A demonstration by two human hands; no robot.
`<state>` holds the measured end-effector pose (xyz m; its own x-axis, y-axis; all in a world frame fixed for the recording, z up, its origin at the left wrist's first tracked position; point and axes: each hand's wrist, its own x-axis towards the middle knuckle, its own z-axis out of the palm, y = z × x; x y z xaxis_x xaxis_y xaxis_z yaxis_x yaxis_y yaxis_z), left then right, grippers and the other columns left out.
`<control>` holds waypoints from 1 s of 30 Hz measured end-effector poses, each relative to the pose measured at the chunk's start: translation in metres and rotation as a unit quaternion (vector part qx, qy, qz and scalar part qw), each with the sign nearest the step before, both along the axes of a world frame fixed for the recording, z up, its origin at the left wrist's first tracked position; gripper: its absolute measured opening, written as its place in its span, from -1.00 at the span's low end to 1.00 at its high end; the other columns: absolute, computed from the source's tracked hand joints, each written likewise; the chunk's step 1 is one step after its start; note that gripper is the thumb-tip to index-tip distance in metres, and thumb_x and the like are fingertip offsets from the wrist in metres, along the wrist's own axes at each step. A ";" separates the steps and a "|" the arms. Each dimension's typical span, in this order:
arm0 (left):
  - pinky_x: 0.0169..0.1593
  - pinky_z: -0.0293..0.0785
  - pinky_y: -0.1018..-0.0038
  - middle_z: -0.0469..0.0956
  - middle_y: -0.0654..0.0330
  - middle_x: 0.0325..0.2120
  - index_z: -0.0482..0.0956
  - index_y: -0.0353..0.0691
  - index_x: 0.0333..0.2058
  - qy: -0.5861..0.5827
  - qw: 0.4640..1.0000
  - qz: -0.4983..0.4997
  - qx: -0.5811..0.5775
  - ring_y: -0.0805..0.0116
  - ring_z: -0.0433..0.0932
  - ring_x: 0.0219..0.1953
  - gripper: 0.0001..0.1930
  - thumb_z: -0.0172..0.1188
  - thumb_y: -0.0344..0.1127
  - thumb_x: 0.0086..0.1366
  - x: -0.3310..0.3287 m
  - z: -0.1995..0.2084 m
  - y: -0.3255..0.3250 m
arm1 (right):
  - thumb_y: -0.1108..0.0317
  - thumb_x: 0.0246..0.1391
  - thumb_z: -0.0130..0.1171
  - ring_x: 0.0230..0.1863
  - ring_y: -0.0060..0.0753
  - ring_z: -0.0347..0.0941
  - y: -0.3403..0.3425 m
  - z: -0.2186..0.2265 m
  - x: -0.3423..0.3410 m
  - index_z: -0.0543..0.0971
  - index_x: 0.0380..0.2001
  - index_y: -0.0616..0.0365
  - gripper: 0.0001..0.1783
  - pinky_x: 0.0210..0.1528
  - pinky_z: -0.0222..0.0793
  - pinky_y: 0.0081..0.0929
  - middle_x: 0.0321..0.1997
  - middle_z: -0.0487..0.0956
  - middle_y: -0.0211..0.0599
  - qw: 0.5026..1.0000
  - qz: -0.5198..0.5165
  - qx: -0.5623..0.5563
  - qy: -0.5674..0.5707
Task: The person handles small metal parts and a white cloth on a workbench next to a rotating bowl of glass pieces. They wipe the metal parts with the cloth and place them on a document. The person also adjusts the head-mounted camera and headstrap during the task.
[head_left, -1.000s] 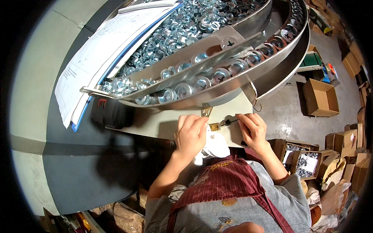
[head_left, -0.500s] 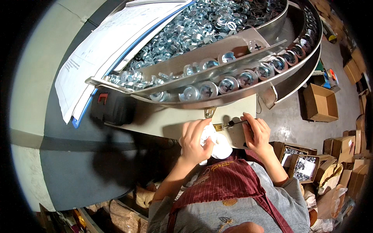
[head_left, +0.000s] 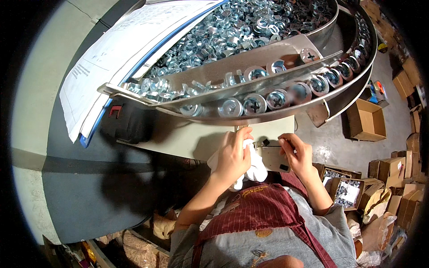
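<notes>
Steel feeder bowl [head_left: 313, 118] fills my view from ten to two o'clock, heaped with washered screws [head_left: 241, 27], a full row riding its track. Below, at six, my left hand [head_left: 232, 156] clutches a white cloth [head_left: 257, 169]; my right hand [head_left: 299, 156] grips a small grey block [head_left: 275, 158]. Work looks midway, judging by that pile.

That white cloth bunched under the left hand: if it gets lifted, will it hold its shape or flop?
The white cloth will probably flop: it bunches and folds under the left hand. It is likely light, since loose ends hang off unsupported. It looks unlikely to slip or roll.
</notes>
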<state>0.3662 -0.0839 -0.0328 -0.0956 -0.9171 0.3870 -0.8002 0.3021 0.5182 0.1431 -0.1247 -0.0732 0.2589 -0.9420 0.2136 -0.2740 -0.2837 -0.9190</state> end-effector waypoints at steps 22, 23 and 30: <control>0.00 0.46 0.19 0.60 0.09 -0.16 0.54 -0.29 -0.02 -0.034 0.998 0.000 -0.050 0.04 0.51 -0.14 -0.62 0.20 -0.60 0.14 -0.003 -0.014 0.000 | 0.60 0.14 0.34 -0.18 -0.18 0.57 -0.010 0.009 -0.005 0.71 -0.15 0.29 -0.81 -0.11 0.50 -0.37 -0.31 0.60 -0.17 0.979 0.013 -0.187 0.076; 0.00 0.46 0.19 0.60 0.09 -0.16 0.54 -0.29 -0.02 -0.032 0.998 0.004 -0.052 0.04 0.51 -0.14 -0.62 0.19 -0.60 0.15 -0.003 -0.015 0.000 | 0.59 0.08 0.37 -0.12 -0.18 0.53 -0.012 0.011 -0.007 0.73 -0.19 0.26 -0.81 -0.07 0.47 -0.38 -0.32 0.56 -0.21 0.977 0.006 -0.188 0.099; 0.05 0.44 0.18 0.60 0.06 -0.12 0.51 -0.30 0.02 -0.022 0.999 0.004 -0.045 0.02 0.51 -0.11 -0.60 0.18 -0.57 0.17 -0.002 -0.022 0.000 | 0.52 0.10 0.36 -0.38 -0.22 0.57 -0.013 0.013 -0.003 0.70 -0.21 0.22 -0.84 -0.29 0.49 -0.35 -0.36 0.62 -0.16 0.998 -0.027 -0.003 0.061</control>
<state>0.3638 -0.0834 -0.0545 -0.1071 -0.8800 0.4627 -0.8245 0.3386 0.4533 0.1400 -0.1375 -0.0605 0.2327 -0.9542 0.1882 -0.3990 -0.2702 -0.8762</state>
